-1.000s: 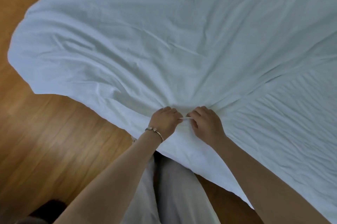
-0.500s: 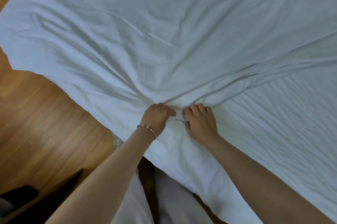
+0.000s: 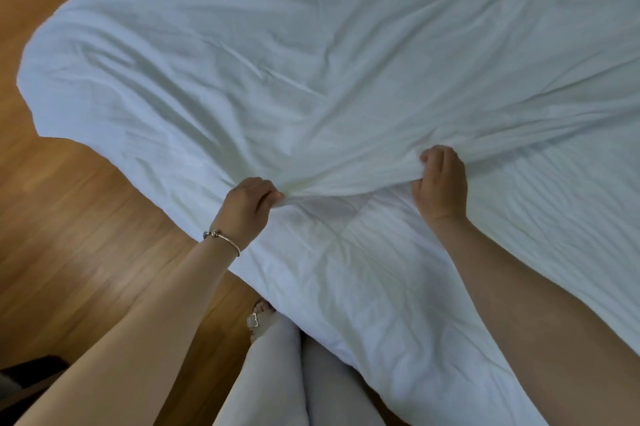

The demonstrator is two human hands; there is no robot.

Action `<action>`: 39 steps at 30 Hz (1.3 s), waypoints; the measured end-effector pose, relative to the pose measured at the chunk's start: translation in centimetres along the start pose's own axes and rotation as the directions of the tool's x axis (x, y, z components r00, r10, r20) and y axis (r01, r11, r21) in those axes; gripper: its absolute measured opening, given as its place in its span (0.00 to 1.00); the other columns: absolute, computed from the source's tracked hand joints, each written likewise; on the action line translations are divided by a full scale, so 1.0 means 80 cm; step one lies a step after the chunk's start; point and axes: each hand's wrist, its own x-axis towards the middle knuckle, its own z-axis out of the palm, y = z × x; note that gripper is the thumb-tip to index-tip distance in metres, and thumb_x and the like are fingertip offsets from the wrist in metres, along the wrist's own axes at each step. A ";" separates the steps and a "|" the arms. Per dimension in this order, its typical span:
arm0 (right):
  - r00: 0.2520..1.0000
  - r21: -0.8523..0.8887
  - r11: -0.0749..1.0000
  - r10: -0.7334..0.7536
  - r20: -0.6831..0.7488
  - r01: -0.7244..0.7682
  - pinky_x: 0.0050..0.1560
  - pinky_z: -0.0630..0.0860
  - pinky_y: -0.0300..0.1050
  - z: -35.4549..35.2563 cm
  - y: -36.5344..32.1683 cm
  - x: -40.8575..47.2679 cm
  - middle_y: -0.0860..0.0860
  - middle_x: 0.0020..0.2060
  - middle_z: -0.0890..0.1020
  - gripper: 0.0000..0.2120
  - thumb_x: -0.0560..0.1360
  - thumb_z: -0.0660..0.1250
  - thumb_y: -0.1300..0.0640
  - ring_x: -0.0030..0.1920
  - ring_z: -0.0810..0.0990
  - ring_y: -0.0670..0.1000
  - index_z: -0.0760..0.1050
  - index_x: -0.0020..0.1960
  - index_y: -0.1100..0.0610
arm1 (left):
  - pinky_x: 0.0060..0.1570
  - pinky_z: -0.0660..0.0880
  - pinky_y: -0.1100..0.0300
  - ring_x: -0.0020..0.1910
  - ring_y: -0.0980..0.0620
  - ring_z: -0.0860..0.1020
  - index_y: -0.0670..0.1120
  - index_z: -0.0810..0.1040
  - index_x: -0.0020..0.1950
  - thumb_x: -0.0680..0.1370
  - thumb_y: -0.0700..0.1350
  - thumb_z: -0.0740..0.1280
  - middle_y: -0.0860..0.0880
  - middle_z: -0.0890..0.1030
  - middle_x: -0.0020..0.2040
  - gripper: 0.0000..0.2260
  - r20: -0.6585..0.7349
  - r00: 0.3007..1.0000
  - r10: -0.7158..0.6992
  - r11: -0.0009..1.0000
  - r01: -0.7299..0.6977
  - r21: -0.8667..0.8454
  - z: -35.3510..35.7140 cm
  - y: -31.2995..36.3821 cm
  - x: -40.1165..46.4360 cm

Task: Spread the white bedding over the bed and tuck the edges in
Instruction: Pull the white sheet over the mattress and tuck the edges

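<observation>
The white bedding (image 3: pixel 329 61) lies across the bed, its gathered edge running left to right between the hands. The left hand (image 3: pixel 247 205) and right hand (image 3: pixel 440 179) each pinch that edge, with the sheet stretching away beyond them

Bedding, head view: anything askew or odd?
Yes. The white bedding is creased, with folds fanning out from where the left hand and right hand grip its edge. That edge is lifted off the quilted layer beneath, not tucked. Nothing torn or stained.

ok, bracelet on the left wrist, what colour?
Silver-toned bracelet, thin band with small beads; head view.
</observation>
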 end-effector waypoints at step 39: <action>0.936 -0.090 0.961 0.276 0.220 -0.263 0.40 0.67 0.47 -0.119 0.088 -0.222 0.50 0.37 0.76 0.15 0.57 0.78 0.59 0.39 0.75 0.55 0.79 0.42 0.52 | 0.24 0.72 0.58 0.31 0.47 0.77 0.44 0.76 0.42 0.76 0.43 0.60 0.49 0.76 0.35 0.07 0.118 0.973 0.198 0.980 -0.200 0.002 0.260 0.275 -0.083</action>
